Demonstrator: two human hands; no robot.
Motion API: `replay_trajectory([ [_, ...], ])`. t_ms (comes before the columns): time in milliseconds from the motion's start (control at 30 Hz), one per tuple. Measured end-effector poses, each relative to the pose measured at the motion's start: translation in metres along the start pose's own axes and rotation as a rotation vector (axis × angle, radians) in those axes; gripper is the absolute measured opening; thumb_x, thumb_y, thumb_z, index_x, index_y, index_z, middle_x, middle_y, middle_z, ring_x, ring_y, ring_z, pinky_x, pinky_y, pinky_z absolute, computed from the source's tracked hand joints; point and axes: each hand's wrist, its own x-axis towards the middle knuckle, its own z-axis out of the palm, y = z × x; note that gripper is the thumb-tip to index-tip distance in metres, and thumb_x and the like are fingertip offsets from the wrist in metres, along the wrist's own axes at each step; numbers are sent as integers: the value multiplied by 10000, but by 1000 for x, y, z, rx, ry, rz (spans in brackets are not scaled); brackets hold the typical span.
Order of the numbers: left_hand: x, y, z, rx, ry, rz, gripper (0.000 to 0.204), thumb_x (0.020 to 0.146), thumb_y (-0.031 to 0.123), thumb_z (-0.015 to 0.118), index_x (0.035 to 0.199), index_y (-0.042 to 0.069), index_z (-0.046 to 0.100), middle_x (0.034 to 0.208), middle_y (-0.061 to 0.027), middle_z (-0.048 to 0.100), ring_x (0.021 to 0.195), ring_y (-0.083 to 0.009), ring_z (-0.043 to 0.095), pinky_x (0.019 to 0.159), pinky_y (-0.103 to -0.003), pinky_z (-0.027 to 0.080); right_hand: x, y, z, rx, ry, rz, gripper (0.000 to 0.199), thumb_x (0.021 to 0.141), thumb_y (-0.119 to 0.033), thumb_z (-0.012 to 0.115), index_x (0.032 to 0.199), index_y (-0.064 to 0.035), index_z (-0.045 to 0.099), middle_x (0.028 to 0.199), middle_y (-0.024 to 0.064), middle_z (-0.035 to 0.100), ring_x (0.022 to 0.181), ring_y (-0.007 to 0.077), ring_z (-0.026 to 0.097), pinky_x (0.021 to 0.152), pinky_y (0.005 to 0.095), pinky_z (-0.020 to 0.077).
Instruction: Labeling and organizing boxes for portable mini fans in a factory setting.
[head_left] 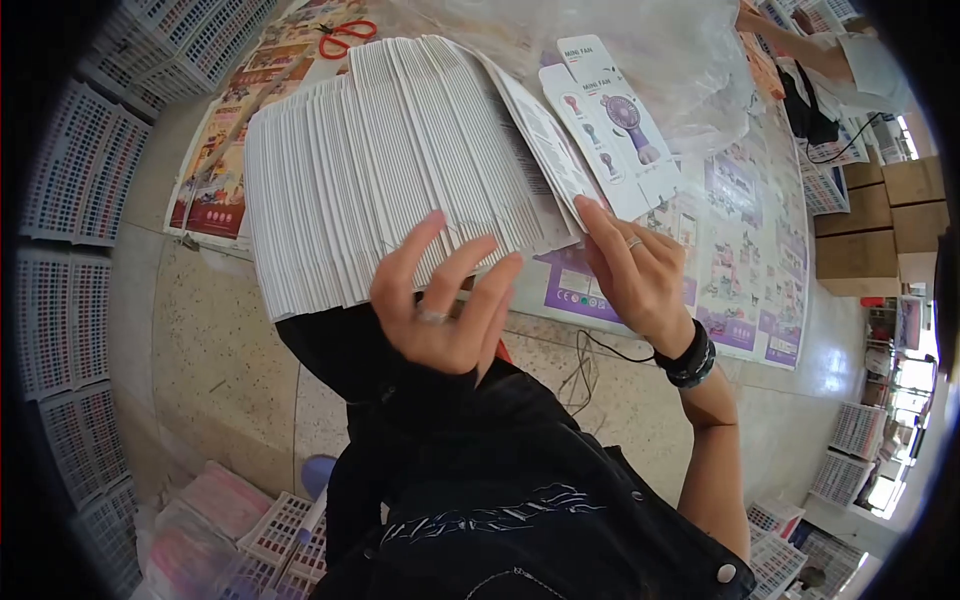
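Observation:
A long row of flat, folded white cartons (390, 150) stands on edge on the table, packed tightly. At its right end the last flat carton (545, 135) leans over with its printed face showing. My right hand (640, 270) pinches the lower corner of that carton between thumb and fingers. Over the near edge of the row is my left hand (435, 310), its fingers spread and slightly bent; it holds nothing. To the right lie a couple of flat cartons (625, 130) printed with a purple handheld fan, partly overlapping.
Printed sheets (740, 240) cover the table. Red-handled scissors (347, 38) lie at the far left, crumpled clear plastic (690, 60) at the far right. Stacked crates (70, 160) line the left; brown cardboard boxes (855, 262) stand at right. Another person's arm (800, 45) shows at top right.

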Motion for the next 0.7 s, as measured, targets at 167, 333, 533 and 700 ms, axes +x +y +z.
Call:
replay_trajectory([
  [167,0,11,13,-52,-256,66,553,614,163,828,1144,151,671,1300,-32,571,1319,-277,437,1018,-432,368,-9,-8,2,149,-10,164,314,771,20,718,1077,-2,651,914,116,715,757,237,703,629,309,544],
  [333,-7,3,22,-25,-330,60,620,637,198,834,1217,154,619,1352,-43,541,1363,-303,396,1063,-477,319,-10,-5,-4,265,-10,284,267,821,8,693,1083,-4,644,936,131,709,754,254,702,651,307,551],
  [533,-10,4,25,34,-301,68,664,548,254,870,1165,168,641,1356,-14,535,1352,-312,407,1046,-516,322,-9,6,-13,352,130,513,311,872,28,618,1174,-43,630,1152,157,659,844,223,702,696,326,564],
  [700,-2,11,21,25,-376,45,733,612,235,853,1287,162,577,1443,-9,467,1409,-362,305,1085,-584,247,-3,5,-17,92,-108,101,391,779,-42,719,1164,-40,648,1260,113,606,851,221,675,680,325,539],
])
